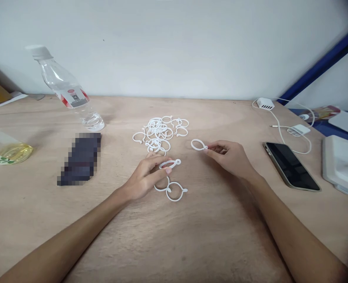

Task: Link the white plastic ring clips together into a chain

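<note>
A heap of several white plastic rings (159, 133) lies on the wooden table (191, 236), toward the back. My left hand (146, 177) pinches one white ring (171, 163) between thumb and fingers, just above the tabletop. Two linked white rings (171, 190) lie right below that hand. My right hand (231, 157) pinches another single white ring (198, 145) by its edge, to the right of the heap. Both hands are closed on their rings and sit a short way apart.
A clear water bottle (68, 92) leans at the back left, with a dark pixelated object (80, 158) in front of it. A bottle of yellow liquid (6, 151) lies at the left edge. A black phone (290, 165), white chargers with cables (280, 118) and a white box (343, 163) occupy the right.
</note>
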A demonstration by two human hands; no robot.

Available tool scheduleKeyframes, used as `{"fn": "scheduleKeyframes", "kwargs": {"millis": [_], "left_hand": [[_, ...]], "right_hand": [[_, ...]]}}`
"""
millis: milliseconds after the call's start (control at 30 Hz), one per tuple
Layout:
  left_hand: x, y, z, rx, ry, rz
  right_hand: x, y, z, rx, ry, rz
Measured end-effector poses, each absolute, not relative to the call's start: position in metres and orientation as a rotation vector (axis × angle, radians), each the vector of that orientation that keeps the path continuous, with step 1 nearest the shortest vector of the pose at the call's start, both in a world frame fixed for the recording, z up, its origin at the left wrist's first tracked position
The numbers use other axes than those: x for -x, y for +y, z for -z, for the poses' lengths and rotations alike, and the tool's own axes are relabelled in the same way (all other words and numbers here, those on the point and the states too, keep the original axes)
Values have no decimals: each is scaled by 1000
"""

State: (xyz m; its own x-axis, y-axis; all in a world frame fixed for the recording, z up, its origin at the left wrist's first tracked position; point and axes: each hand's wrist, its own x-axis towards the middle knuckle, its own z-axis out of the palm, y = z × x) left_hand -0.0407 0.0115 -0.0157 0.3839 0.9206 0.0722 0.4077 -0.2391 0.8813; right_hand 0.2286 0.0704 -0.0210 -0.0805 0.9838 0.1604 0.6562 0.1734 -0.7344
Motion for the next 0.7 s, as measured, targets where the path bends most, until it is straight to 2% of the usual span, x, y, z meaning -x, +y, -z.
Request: {"fn": "scheduleKeyframes", "kwargs": {"millis": [200, 500, 700], "left_hand": [[38, 11, 13, -1894, 1193, -722], [36, 7, 14, -2080, 1129, -762], [34, 6, 20, -1814, 1199, -903]], "right_hand": [[-192, 52, 18, 1279, -1507, -1083], [-178, 38, 12, 1155, -1377, -1225], [-169, 32, 11, 1100, -1446, -1442]]}}
